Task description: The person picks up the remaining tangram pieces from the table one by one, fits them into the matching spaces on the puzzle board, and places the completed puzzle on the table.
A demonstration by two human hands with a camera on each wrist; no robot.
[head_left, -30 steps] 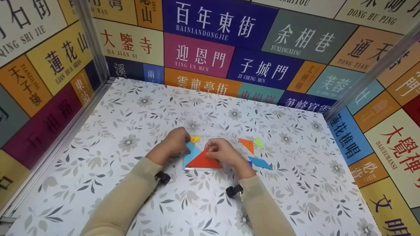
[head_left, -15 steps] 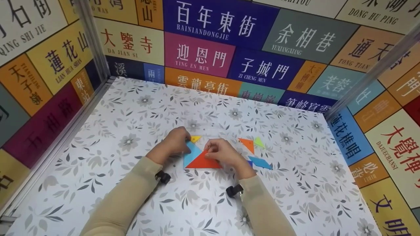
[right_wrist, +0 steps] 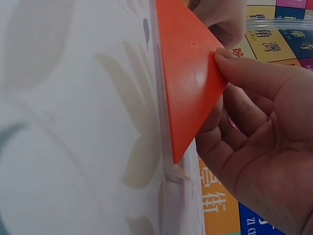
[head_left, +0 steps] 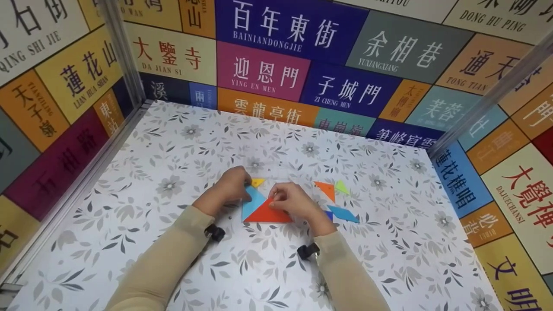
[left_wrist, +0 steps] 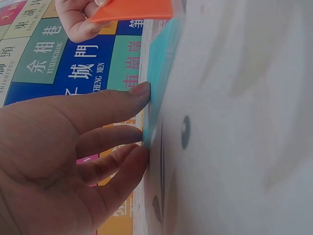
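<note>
My right hand (head_left: 296,201) pinches a large red-orange triangle tile (head_left: 265,214) between thumb and fingers. In the right wrist view this red tile (right_wrist: 188,73) tilts up along a clear plastic edge (right_wrist: 168,169). Left of it, a light blue triangle tile (head_left: 252,205) lies flat, its slanted side against the red one. My left hand (head_left: 231,185) rests at the blue tile's outer side. In the left wrist view its thumb and fingertips touch the blue tile (left_wrist: 159,68), fingers loosely extended. A small yellow triangle (head_left: 258,182) shows just beyond the left fingertips.
To the right of my right hand lie an orange triangle (head_left: 326,191), a small lime green triangle (head_left: 341,188), a blue parallelogram (head_left: 344,213) and a dark blue piece (head_left: 329,214), partly hidden. The tabletop (head_left: 242,268) has a floral cover. Sign-printed walls (head_left: 263,73) stand around it.
The red tile's near edge has come down slightly toward the table. Both hands keep almost the same place and hold.
</note>
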